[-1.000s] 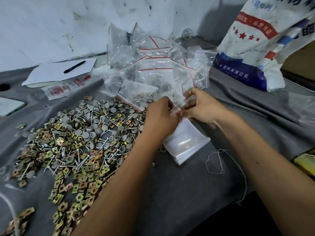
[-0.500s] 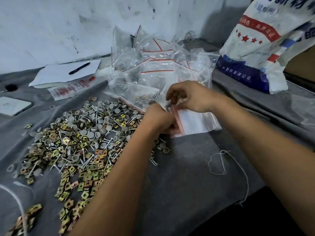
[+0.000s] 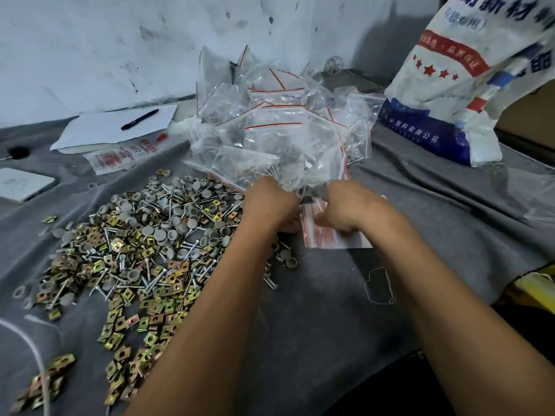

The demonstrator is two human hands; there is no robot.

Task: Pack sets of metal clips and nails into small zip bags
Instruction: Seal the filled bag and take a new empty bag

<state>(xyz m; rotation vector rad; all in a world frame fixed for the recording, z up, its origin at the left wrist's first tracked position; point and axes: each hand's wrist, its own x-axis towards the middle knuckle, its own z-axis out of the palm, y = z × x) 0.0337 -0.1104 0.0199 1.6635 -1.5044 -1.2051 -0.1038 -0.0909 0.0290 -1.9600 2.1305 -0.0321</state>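
Both hands meet at table centre, over a flat stack of empty zip bags [image 3: 327, 232] lying on the grey cloth [image 3: 330, 310]. Left hand [image 3: 271, 205] knuckles up, fingers curled under at the stack's left edge; the fingertips are hidden, so what it grips, if anything, cannot be told. Right hand [image 3: 351, 208] also curled, fingers tucked down onto the red-striped tops of the stack, seeming to pinch at them; exact hold hidden by the back of the hand. Just behind the hands, a heap of filled zip bags [image 3: 270, 130] rises toward the wall, red seal strips showing. Left of the forearms, a wide scatter: brass-coloured square metal clips [image 3: 150, 310] nearest the viewer, nails [image 3: 144, 283] mixed through, grey round caps [image 3: 180, 211] farther back. A few caps and nails lie just beside the left wrist. Far left, paper sheets [image 3: 117, 127] with a black pen [image 3: 139, 119] on top. Right rear, a large printed woven sack [image 3: 468, 79] stands upright. A loop of thread [image 3: 379, 286] lies on the cloth near the right forearm.
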